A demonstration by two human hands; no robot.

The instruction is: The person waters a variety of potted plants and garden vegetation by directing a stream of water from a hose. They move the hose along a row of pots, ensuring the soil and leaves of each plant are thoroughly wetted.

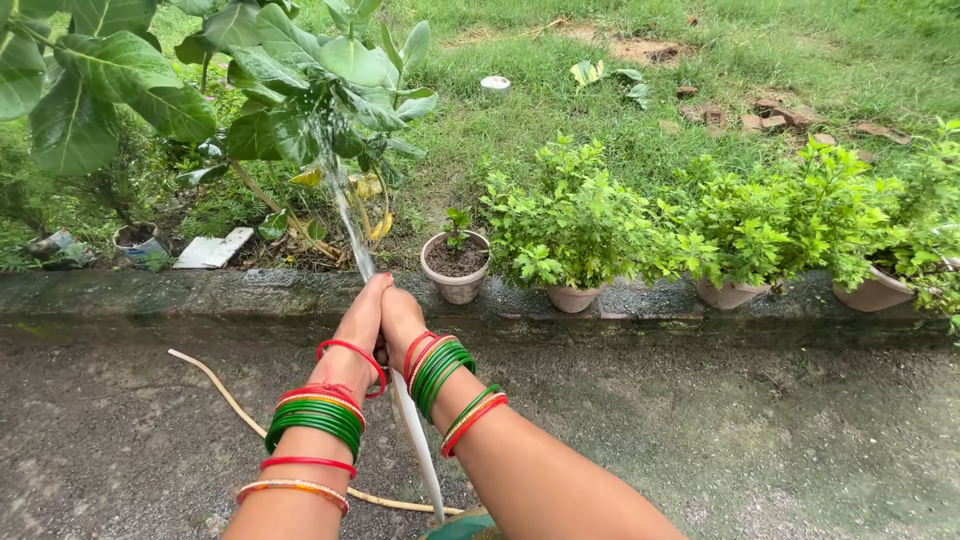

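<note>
Running up between the two forearms, the white hose (pixel 415 440) ends inside both hands — left hand (pixel 362 318) and right hand (pixel 400 318) side by side, fingers clamped on its tip — pointing its water jet (pixel 345 215) away toward the big-leaved plant (pixel 300 90)

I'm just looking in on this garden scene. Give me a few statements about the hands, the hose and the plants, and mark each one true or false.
1. Both hands, left hand and right hand, are closed together around the hose. True.
2. The water jet lands on the small clay pot. False: it sprays up and left into the big-leaved plant.
3. Green and red bangles sit on both wrists. True.
4. The potted bushes stand on the grass. False: their pots stand on the wet stone kerb.
5. The hose runs off across the ground to the left. True.
</note>
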